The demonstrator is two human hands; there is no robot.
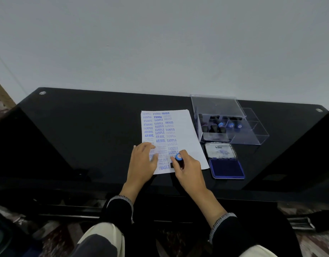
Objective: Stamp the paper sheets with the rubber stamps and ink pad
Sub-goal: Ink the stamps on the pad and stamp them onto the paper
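Observation:
A stack of white paper sheets lies on the black glass table, its top sheet covered with blue stamped words. My left hand rests flat on the sheet's lower left part, fingers straight. My right hand grips a black rubber stamp with a blue cap, whose base stands on the paper near the bottom edge. To the right of the paper the open blue ink pad lies with its lid folded back.
A clear plastic box holding several more stamps stands behind the ink pad, its lid raised. A white wall runs behind the table. My knees and a patterned floor show below the table's front edge.

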